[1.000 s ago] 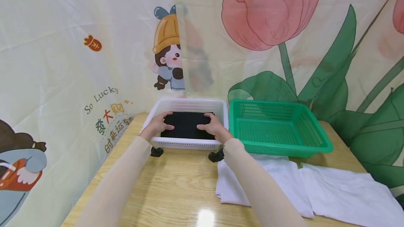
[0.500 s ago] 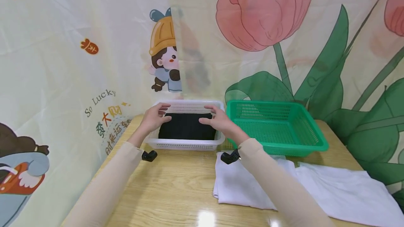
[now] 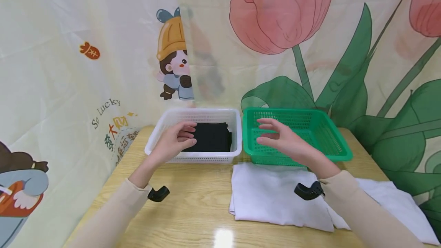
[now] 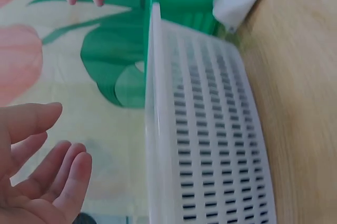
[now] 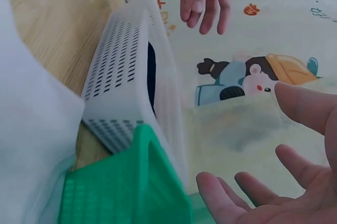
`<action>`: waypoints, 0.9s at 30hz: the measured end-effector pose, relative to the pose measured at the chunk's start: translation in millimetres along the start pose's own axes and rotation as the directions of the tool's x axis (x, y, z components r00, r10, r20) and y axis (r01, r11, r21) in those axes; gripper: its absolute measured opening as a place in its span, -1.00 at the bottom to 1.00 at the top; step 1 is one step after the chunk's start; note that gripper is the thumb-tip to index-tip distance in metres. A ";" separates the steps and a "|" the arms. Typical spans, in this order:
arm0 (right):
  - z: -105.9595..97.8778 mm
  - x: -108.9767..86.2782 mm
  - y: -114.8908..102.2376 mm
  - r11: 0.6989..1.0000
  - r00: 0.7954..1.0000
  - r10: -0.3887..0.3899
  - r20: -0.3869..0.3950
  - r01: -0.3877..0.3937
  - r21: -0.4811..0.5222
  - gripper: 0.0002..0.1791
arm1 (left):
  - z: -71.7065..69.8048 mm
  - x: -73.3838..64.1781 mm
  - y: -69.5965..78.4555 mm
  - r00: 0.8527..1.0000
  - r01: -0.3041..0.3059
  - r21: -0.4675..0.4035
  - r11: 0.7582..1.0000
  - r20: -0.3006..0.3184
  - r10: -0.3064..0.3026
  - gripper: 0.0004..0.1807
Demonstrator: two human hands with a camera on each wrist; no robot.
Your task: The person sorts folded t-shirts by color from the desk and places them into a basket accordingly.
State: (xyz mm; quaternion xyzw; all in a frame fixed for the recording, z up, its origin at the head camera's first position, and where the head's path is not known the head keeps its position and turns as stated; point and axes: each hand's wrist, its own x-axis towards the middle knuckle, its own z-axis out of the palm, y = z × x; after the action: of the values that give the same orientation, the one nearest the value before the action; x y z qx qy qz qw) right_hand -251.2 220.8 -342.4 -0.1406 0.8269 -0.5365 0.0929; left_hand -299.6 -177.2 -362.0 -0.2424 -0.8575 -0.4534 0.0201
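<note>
A folded black cloth (image 3: 211, 137) lies in the white plastic basket (image 3: 206, 159) at the back of the table. My left hand (image 3: 173, 141) hovers over that basket's left side with relaxed fingers, holding nothing; it hides the cloth's left end. To the right, my right hand (image 3: 284, 139) hangs over the green plastic basket (image 3: 330, 144), its fingers loosely spread and bare. In the left wrist view the white basket's slotted wall (image 4: 216, 129) stands beside the left hand (image 4: 42, 171). The right wrist view has the right hand (image 5: 284, 176) above the baskets.
White folded cloths (image 3: 275, 198) lie on the wooden table (image 3: 186, 209) in front of the green basket, partly under my right forearm. The two baskets stand side by side, close to a printed curtain (image 3: 213, 41) behind the table.
Both hands have let go of the black cloth and risen from it. My right hand has moved right, over the green basket; my left stays above the white one.
</note>
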 end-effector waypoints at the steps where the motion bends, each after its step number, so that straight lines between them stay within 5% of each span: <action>1: -4.5 -8.7 3.2 1.000 1.000 -0.002 -0.003 0.002 -0.009 -0.16 | 4.3 -3.8 2.9 1.000 -0.009 -0.008 1.000 0.006 0.009 -0.43; 6: -26.4 -56.2 25.0 0.999 0.999 0.008 -0.033 -0.009 -0.050 -0.20 | 30.5 -21.4 13.3 0.995 -0.054 -0.042 0.998 0.078 0.057 -0.48; 13: -47.4 -105.9 68.5 0.997 0.997 0.062 -0.046 -0.064 -0.046 -0.24 | 64.6 -39.0 9.8 0.975 -0.015 -0.053 0.998 0.219 0.026 -0.51; 17: -52.6 -120.8 91.3 0.991 0.990 0.135 -0.044 -0.135 -0.008 -0.22 | 84.0 -44.5 0.9 0.965 0.028 -0.078 0.997 0.261 -0.007 -0.50; 23: -51.7 -132.4 114.2 0.967 0.972 0.233 0.022 -0.234 0.105 -0.15 | 108.0 -51.9 -8.4 0.931 0.161 -0.150 0.976 0.351 -0.099 -0.39; 27: -50.4 -135.5 122.1 0.949 0.952 0.304 0.031 -0.305 0.078 -0.10 | 119.6 -51.8 -11.6 0.919 0.202 -0.149 0.968 0.371 -0.135 -0.32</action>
State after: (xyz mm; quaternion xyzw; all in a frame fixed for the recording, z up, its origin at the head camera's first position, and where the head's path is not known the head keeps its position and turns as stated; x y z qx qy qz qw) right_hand -155.0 356.2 -433.0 -0.0125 0.8149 -0.5481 0.1881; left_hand -236.8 -109.1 -454.4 -0.2465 -0.8188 -0.4792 -0.1979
